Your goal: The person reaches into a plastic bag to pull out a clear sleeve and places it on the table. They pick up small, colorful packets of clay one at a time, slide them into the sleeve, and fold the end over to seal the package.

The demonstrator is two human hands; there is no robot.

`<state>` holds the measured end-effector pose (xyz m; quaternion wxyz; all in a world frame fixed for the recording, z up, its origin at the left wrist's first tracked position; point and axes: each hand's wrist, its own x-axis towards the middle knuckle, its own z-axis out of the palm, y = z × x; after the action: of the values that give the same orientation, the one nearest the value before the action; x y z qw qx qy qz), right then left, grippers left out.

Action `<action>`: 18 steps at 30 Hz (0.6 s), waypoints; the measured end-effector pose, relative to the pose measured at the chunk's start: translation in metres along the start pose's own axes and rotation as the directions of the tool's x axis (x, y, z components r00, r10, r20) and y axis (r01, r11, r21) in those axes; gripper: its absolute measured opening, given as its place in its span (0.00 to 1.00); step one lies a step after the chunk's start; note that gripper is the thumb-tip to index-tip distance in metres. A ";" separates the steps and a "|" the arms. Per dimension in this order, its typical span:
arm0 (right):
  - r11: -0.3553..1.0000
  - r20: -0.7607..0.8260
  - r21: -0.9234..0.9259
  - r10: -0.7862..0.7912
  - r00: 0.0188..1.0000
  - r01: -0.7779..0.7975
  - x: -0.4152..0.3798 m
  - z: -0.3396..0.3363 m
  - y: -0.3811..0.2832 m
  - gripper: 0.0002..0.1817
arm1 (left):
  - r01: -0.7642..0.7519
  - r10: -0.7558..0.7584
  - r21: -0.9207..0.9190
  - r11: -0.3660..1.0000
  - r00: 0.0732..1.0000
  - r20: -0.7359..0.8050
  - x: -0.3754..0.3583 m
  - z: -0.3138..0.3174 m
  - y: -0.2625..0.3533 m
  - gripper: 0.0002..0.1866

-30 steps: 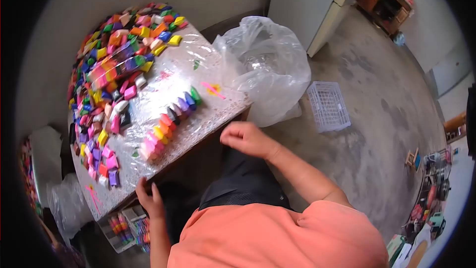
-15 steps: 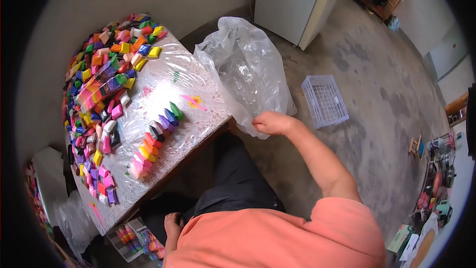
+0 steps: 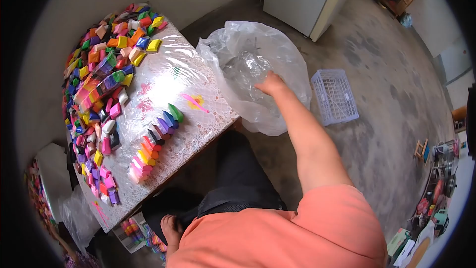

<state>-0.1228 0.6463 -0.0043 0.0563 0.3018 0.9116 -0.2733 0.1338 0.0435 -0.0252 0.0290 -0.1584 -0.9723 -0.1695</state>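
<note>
The clear plastic bag sits just past the right-hand corner of the desk, its wide mouth turned up toward the head camera. Its outline is nearly round, so no firm long axis can be read. The right hand reaches over the near rim into the mouth, forearm slanting up and leftward across the view. Its fingers lie against the shiny film inside – whether they grip any of it, I cannot tell. The left hand is low beside the dark trousers, well apart from the bag; its fingers look loosely bent, but whether they grasp anything is unclear.

On the desk, 1 row of coloured blocks has its long axis running from the pink end, near the front edge, up and rightward to the green end. Farther left spreads a large pile of coloured blocks, with 1 clear-wrapped pack lying on top – its long axis also slants up to the right. A pale plastic crate stands on the floor, right of the bag.
</note>
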 end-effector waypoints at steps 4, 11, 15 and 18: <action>0.979 0.009 0.074 0.189 0.982 -0.189 0.024 0.025 0.032 0.32 | 0.045 -0.045 -0.017 0.999 0.999 0.009 -0.009 0.003 0.001 0.11; 0.962 -0.045 0.228 0.163 0.986 -0.149 0.057 0.051 0.058 0.21 | 0.102 -0.101 -0.041 0.994 0.994 0.042 0.003 0.008 0.003 0.11; 0.884 -0.024 0.463 0.089 0.996 -0.068 0.053 0.011 0.040 0.15 | 0.171 -0.167 -0.051 0.984 0.983 0.073 0.008 0.011 0.004 0.11; 0.954 0.014 0.298 -0.045 0.999 0.039 0.029 -0.004 0.024 0.17 | 0.182 -0.179 -0.035 0.983 0.981 0.070 0.007 0.007 0.008 0.11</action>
<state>-0.1323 0.6798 -0.0203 0.0137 0.2845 0.8657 -0.4116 0.1298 0.0549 -0.0287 -0.0221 -0.0758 -0.9793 -0.1863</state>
